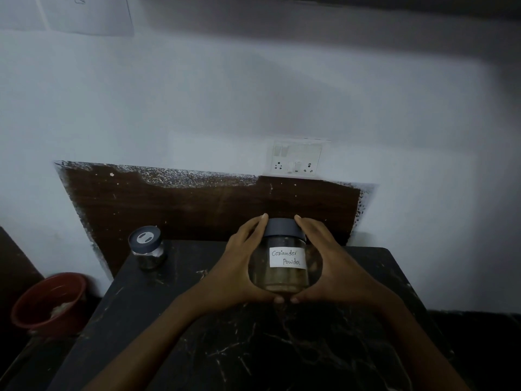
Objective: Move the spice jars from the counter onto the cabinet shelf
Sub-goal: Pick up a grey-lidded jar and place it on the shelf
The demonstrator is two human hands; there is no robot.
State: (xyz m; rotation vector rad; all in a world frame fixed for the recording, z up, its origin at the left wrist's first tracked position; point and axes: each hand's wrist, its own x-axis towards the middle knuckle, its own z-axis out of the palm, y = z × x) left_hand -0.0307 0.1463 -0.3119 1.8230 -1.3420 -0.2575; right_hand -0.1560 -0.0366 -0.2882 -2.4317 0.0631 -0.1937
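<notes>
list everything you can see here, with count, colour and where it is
coriander jar: 1, clear, dark lid, white label, between both hands at the counter's far side
small jar: 1, clear, dark lid, counter's far left corner
counter: 1, black marbled, centre
panel: 1, brown, on wall behind counter
socket plate: 1, white, wall above panel
bucket: 1, red, low left of counter
left hand: 1, bare, grips coriander jar's left side
right hand: 1, bare, grips its right side

The light is dim. A white socket plate [296, 159] sits on the pale wall [197, 94]. Directly below it is a dark wood panel [183, 204] (paint-flecked along its top), lower still a black marble counter [253, 348], and far below-left a red bucket [48, 300].
</notes>
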